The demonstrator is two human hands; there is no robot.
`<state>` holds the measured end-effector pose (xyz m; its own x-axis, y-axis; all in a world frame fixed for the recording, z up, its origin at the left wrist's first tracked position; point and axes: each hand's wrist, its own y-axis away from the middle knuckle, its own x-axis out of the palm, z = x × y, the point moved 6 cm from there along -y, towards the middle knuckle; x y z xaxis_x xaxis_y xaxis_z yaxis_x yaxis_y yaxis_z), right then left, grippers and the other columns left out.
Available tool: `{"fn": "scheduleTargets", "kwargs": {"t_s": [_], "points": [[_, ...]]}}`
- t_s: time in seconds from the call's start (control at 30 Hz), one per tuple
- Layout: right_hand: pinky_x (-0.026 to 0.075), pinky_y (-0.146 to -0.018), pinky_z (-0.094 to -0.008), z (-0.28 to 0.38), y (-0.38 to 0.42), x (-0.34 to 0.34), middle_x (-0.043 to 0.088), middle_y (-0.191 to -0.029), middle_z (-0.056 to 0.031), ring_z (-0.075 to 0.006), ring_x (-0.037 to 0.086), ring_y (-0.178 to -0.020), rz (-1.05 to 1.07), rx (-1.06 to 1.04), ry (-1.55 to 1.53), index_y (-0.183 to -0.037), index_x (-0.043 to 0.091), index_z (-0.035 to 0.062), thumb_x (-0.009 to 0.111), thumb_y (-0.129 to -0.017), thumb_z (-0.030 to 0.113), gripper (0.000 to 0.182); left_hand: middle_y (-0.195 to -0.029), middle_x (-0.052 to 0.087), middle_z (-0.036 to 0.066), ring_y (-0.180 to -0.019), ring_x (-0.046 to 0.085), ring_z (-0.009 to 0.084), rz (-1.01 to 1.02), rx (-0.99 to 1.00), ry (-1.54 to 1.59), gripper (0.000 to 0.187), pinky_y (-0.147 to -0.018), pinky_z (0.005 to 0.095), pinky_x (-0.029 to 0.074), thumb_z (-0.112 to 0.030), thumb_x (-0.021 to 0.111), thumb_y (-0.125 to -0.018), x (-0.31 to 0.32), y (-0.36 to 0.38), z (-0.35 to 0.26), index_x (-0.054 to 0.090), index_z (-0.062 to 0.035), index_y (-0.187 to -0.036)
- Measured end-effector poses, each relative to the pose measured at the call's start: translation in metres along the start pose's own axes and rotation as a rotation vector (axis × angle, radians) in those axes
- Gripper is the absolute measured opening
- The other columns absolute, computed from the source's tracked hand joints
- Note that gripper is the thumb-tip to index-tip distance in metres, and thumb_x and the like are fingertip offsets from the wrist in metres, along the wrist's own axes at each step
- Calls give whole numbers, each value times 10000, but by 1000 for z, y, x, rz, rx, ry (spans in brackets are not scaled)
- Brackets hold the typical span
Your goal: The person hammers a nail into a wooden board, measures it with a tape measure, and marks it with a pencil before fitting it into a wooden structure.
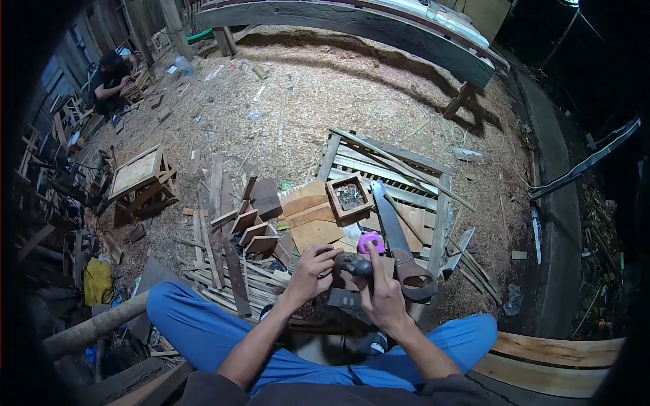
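Observation:
My left hand (313,272) is closed, its fingertips pinched at the edge of a small wooden piece; what they hold is too small to make out. My right hand (383,296) is wrapped round a hammer (357,265), its dark head between both hands and the index finger stretched along it. Just beyond lies a pink tape measure (370,241). To the right a handsaw (395,233) with a dark handle rests on a slatted wooden frame (443,196). Ahead stands a square wooden box (333,201) holding small metal bits, beside flat wooden boards (313,218).
Wood strips (233,264) and small wooden panels (261,243) are piled at left. A wooden stool (139,177) stands farther left, and another person (112,84) crouches beyond. A heavy beam (352,27) crosses the back. Wood shavings cover the ground.

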<state>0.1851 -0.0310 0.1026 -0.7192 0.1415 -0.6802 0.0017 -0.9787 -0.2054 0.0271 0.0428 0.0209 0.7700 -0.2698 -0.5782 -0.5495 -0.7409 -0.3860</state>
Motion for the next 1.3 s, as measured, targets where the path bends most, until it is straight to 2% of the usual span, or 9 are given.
{"fn": "scheduleTargets", "kwargs": {"t_s": [0.13, 0.37, 0.43, 0.57, 0.77, 0.83, 0.97, 1.1, 1.3], "points": [[539, -707, -538, -8, 1, 6, 707, -992, -284, -474, 707, -839, 25, 29, 17, -1657, 285, 76, 705, -935, 49, 835, -1307, 727, 71, -1233, 613, 326, -12, -9, 24, 142, -1074, 461, 485, -37, 727, -759, -1, -1, 0, 717, 6, -893], [527, -717, -551, -2, 3, 3, 697, -950, -273, -471, 698, -821, -46, -7, -50, -1653, 302, 73, 694, -925, 19, 829, -1326, 728, 87, -1241, 610, 334, -14, -28, 47, 116, -1070, 459, 483, -14, 725, -749, 2, 1, 3, 683, 26, -850], [533, -734, -539, -6, 3, 9, 703, -989, -278, -478, 702, -856, 47, 41, 18, -1640, 319, 58, 688, -924, 9, 807, -1293, 731, 70, -1229, 616, 321, -23, -27, 50, 139, -1073, 451, 488, -35, 738, -755, 0, 0, 3, 723, 7, -886], [535, -740, -535, -2, 3, 3, 700, -1013, -284, -479, 704, -873, 4, 42, 11, -1632, 332, 55, 684, -905, -15, 811, -1293, 731, 69, -1225, 617, 319, -15, -31, 33, 130, -1072, 448, 489, -45, 747, -758, 1, -1, 2, 719, 8, -873], [540, -734, -525, -6, 1, 7, 705, -1020, -274, -465, 714, -880, -41, -48, -3, -1632, 341, 75, 692, -911, -6, 806, -1290, 731, 71, -1222, 616, 318, -4, -19, 15, 133, -1067, 446, 490, -69, 774, -772, 1, -1, 6, 714, 4, -865], [541, -737, -528, -10, 2, 2, 707, -1055, -284, -469, 717, -903, -2, 59, -2, -1630, 341, 72, 696, -928, 12, 789, -1312, 727, 111, -1248, 619, 330, 18, -44, 71, 114, -1073, 448, 485, -32, 785, -802, -1, 0, 2, 732, 10, -894], [545, -737, -528, -10, 1, -6, 713, -1062, -286, -465, 721, -895, -93, 61, -66, -1631, 338, 72, 697, -929, 16, 790, -1293, 722, 157, -1232, 639, 337, 10, -7, 186, 139, -1071, 437, 488, -17, 804, -829, -4, 0, 8, 759, 3, -958], [549, -729, -514, -16, 5, 2, 722, -1032, -275, -457, 725, -866, -20, 56, -12, -1626, 352, 72, 719, -934, 47, 784, -1301, 718, 154, -1229, 639, 343, 15, 23, 133, 172, -1073, 451, 485, -9, 797, -831, -5, 0, 5, 747, 5, -995], [544, -727, -508, -16, 7, 10, 720, -1009, -269, -449, 722, -858, 19, 33, -22, -1617, 374, 67, 732, -932, 66, 773, -1327, 708, 133, -1261, 628, 356, 28, 42, 18, 244, -1122, 522, 447, -40, 766, -861, -3, 1, -2, 720, -13, -1100]]}}
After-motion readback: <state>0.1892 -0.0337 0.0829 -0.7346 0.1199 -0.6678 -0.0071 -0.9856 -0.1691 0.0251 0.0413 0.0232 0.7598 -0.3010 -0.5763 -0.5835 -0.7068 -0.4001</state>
